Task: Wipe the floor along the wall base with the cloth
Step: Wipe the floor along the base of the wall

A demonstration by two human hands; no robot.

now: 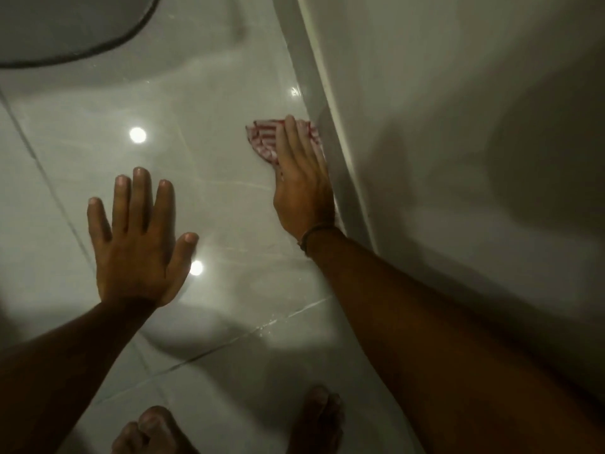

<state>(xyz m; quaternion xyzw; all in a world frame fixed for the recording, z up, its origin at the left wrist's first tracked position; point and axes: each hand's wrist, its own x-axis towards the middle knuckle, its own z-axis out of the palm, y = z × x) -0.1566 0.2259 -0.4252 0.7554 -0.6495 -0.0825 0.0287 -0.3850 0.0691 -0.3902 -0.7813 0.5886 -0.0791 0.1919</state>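
Note:
A red and white striped cloth (262, 139) lies on the glossy pale tiled floor (203, 103), right against the white wall base (330, 139). My right hand (301, 181) lies flat on top of the cloth, fingers together and pointing away from me, with its outer edge touching the wall base. A thin band circles that wrist. My left hand (137, 234) rests flat on the floor to the left, fingers spread, holding nothing.
The white wall (458, 126) fills the right side. A round grey object with a dark rim (108, 44) sits at the top left. My bare feet (154, 430) stand at the bottom edge. Ceiling lights reflect off the tiles.

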